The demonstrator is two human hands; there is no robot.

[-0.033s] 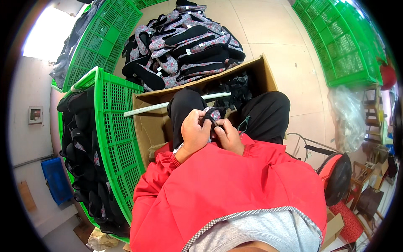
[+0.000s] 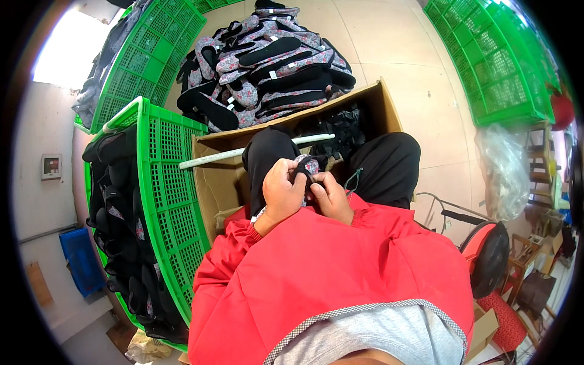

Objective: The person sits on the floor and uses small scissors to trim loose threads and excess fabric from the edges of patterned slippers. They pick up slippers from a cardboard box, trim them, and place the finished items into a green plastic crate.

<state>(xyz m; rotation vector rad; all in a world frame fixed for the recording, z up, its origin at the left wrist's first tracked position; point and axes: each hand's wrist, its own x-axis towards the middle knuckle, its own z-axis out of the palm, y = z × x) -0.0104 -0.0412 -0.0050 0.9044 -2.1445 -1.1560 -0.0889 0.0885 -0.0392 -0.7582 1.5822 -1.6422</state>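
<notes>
Between my two hands, close in front of my body, is a floral fabric slipper [image 2: 310, 163] with black edging. My left hand [image 2: 281, 193] grips it from the left, thumb laid along the black part. From the right, my right hand [image 2: 332, 198] pinches the black edging between thumb and fingers. Both hands almost touch, and they hide much of the slipper. Beyond my knees lies a big pile of matching floral slippers with black soles [image 2: 267, 67].
An open cardboard box [image 2: 210, 194] surrounds my legs, holding black plastic [image 2: 344, 137]; a white rod [image 2: 237, 156] lies across it. On the left, a green crate [image 2: 173, 182] is full of black slippers [image 2: 118, 194]. More green crates [image 2: 480, 67] stand far right, near clear plastic [image 2: 505, 173].
</notes>
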